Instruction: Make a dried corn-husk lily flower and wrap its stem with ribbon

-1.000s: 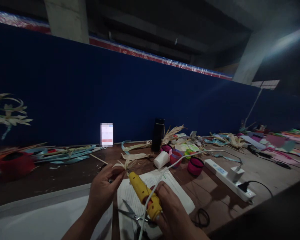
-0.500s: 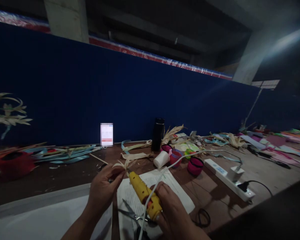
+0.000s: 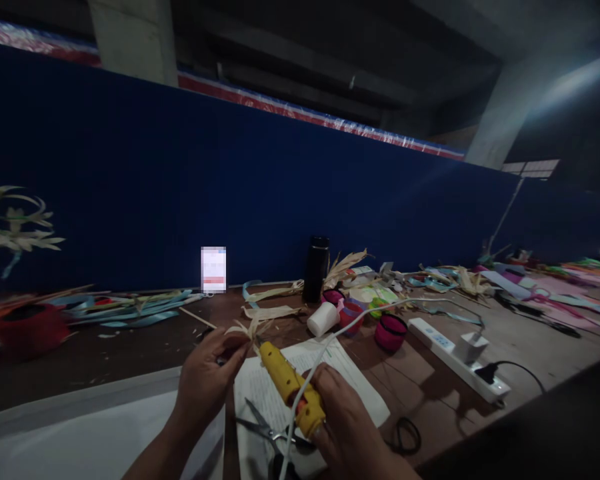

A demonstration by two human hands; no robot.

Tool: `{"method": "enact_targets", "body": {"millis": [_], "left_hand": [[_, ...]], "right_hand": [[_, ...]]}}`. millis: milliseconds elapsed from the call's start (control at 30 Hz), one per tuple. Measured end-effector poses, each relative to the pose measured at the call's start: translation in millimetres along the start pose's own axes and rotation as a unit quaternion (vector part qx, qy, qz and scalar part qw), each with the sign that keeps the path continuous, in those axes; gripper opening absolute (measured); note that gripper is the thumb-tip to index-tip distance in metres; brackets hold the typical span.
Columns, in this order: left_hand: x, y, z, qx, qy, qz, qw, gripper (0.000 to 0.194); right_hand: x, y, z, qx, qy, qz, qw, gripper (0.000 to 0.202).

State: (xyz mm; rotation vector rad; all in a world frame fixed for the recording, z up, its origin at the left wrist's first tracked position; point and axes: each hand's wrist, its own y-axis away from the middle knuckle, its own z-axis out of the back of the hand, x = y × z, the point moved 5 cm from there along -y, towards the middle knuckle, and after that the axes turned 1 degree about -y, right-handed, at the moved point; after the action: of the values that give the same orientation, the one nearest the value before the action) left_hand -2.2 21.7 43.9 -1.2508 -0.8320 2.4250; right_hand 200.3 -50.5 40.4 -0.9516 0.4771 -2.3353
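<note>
Between the fingers of my left hand point(image 3: 210, 373) is a small flower of pale dried husk point(image 3: 253, 330), its petals fanning out above the fingertips. My right hand point(image 3: 343, 407) is wrapped round a yellow glue gun point(image 3: 283, 377), which tilts up and to the left. The gun's nozzle is at the base of the petals; whether it touches them I cannot tell. A white cable point(image 3: 305, 380) runs across the gun. Beneath it, scissors point(image 3: 270, 430) lie spread on a printed paper sheet point(image 3: 353, 370).
A power strip point(image 3: 445, 347) with plugs lies to the right. Behind are a black bottle point(image 3: 316, 270), a white paper roll point(image 3: 323, 320), a magenta pot point(image 3: 391, 333) and husk strips point(image 3: 273, 312). A white tray point(image 3: 80, 433) is at front left, a red pot point(image 3: 30, 333) farther back.
The glue gun and my right hand have shifted very slightly to the right, the cable with them. My left hand holds the husk flower in the same place.
</note>
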Motion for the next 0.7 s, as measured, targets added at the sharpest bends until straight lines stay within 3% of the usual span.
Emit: {"method": "enact_targets", "body": {"millis": [700], "left_hand": [[-4.6, -0.9, 1.6, -0.006, 0.005, -0.003, 1.000, 0.013]], "right_hand": [[-0.9, 1.1, -2.9, -0.009, -0.001, 0.002, 1.000, 0.023]]}}
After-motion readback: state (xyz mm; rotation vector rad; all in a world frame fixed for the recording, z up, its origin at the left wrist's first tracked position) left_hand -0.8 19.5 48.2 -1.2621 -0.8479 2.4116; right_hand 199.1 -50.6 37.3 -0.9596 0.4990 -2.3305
